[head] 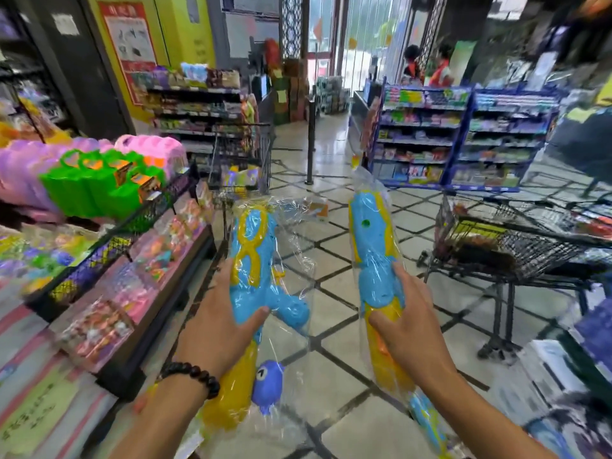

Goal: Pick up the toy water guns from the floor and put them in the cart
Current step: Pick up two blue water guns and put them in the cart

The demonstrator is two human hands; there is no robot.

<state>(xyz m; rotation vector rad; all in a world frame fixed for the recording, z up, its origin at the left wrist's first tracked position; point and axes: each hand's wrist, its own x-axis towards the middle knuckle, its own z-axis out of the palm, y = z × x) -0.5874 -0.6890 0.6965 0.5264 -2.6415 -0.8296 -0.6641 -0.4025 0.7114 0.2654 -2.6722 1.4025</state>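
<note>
I hold two blue and yellow toy water guns, each in a clear plastic bag, above the tiled floor. My left hand (217,321) grips the left water gun (255,260) around its middle, thumb on the blue body. My right hand (409,321) grips the right water gun (372,246), which points away from me. A wire shopping cart (516,250) stands to the right of my right hand with goods in its basket. A second cart (241,160) stands ahead beyond the left water gun, holding colourful packages.
Low shelves of packed toys (126,260) run along my left, topped by green and pink plastic cases. Blue store shelves (463,137) stand ahead to the right. A black post (310,140) rises in the aisle. Two people stand far back by the entrance.
</note>
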